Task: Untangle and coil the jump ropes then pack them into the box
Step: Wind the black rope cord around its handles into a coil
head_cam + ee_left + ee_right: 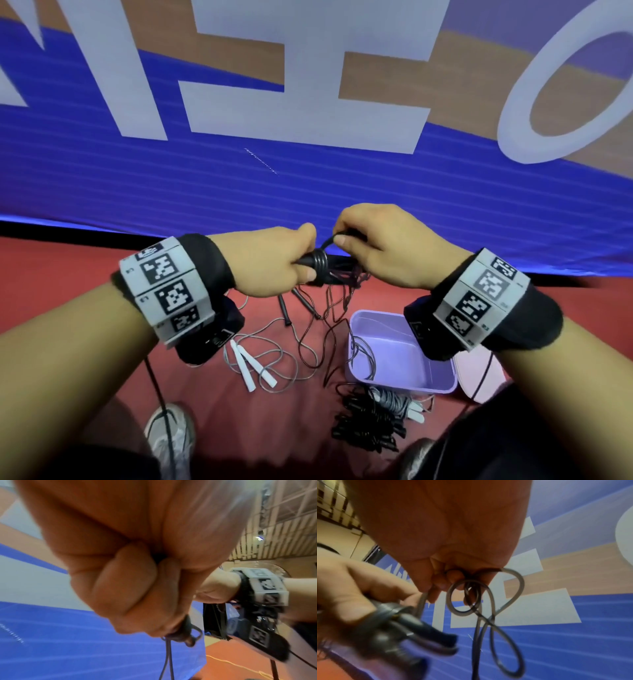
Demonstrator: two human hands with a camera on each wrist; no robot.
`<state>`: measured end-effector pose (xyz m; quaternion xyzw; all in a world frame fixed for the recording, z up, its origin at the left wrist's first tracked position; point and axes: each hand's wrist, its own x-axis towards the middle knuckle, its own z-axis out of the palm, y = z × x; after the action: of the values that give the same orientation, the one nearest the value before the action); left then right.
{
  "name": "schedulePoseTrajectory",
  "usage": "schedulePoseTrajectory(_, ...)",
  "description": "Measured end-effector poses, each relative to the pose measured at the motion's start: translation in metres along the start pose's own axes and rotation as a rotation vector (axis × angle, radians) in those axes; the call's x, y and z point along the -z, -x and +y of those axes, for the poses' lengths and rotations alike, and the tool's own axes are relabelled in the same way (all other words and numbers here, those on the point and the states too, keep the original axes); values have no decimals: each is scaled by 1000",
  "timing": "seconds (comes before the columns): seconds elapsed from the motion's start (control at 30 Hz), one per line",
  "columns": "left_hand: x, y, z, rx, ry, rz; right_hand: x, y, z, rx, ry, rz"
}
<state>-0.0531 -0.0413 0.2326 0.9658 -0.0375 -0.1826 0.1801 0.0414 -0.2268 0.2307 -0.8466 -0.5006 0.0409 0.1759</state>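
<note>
Head view: my left hand is clenched around the black handles, cord wound round them; my right hand pinches a loop of the black jump rope. I judge the cord light, limp and springy, so grip it at the handles. The purple box sits on the floor below.

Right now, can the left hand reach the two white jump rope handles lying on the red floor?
Probably not yet. The left hand grips the black jump rope handles with cord wound round them, and the right hand pinches that cord. The white jump rope handles lie uncovered below, so the path looks free once it lets go.
</note>
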Motion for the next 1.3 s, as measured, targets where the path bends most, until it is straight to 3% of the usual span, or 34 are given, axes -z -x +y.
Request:
schedulePoseTrajectory(0.13, 17, -3, -13, 36, 152, 224, -1, 5, -13, -74, -90, 98)
schedulePoseTrajectory(0.3, 23, 2, -15, -37, 385, 369, 0, 7, -18, -208, -528, 88)
schedulePoseTrajectory(0.4, 25, 5, -14, -69, 553, 426, 4, 12, -18, -162, -723, 31)
schedulePoseTrajectory(0.53, 29, 11, -8, -105, 818, 439, 5, 17, -16, -80, -728, -22)
schedulePoseTrajectory(0.7, 29, 19, -3, -182, 1115, 226, -1, 20, -9, -28, -562, -93)
schedulePoseTrajectory(0.83, 21, 24, 1, -251, 1179, 35, -11, 20, -9, 76, -433, -125)
schedulePoseTrajectory(0.9, 17, 25, 3, -265, 1124, -42, -25, 18, 7, 79, -323, -148)
schedulePoseTrajectory(1.0, 10, 26, 3, -259, 972, -204, -42, 9, 28, -100, -194, -256)
schedulePoseTrajectory(1.2, 1, 25, 12, -141, 704, -414, -19, 4, 10, 168, 81, -112)
schedulePoseTrajectory(1.3, -8, 24, 14, -70, 431, -413, -10, 3, 19, 146, 326, -5)
